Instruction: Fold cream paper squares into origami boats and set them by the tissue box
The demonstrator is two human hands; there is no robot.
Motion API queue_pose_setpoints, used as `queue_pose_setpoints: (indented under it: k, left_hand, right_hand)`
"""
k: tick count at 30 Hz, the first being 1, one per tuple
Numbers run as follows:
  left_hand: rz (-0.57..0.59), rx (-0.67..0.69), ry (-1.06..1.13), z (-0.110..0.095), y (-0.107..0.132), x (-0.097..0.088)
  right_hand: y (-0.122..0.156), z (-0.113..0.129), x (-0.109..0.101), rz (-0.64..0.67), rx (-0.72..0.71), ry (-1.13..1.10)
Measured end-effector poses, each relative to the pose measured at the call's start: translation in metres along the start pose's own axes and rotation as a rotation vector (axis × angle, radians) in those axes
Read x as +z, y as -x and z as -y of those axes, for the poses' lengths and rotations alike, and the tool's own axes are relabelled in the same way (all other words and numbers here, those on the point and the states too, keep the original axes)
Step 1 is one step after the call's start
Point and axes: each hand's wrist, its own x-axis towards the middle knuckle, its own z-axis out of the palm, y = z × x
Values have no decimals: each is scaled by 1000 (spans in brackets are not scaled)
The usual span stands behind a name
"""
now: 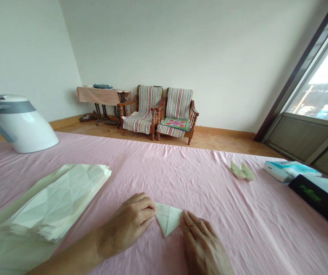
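Note:
A small pale green paper [168, 219], folded into a triangle, lies on the pink tablecloth [158, 172] near the front edge. My left hand [132, 223] rests curled at its left corner, fingertips pinching the paper's edge. My right hand [202, 244] lies on the paper's right edge with its fingers pressed together and flat on it. A stack of creased pale paper sheets [58, 200] sits to the left of my left forearm. A finished folded paper piece [241, 171] stands further off on the right.
A white jug with a grey handle [19, 122] stands at the back left. A tissue box [288, 170] and a black box [321, 202] lie at the right edge. Two wooden chairs [158, 112] and a sewing table [103, 97] stand by the far wall.

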Motion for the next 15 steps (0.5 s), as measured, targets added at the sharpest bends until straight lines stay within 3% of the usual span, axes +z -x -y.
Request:
queue_pose_setpoints:
  k: [6, 11, 15]
  left_hand:
    - [-6, 43, -20, 0, 1, -1]
    - [-25, 6, -29, 0, 3, 0]
    - [-28, -28, -23, -2, 2, -1]
  right_hand:
    - [7, 2, 17, -166, 81, -82]
    - [9, 0, 5, 55, 22, -9]
    - [5, -2, -6, 146, 5, 80]
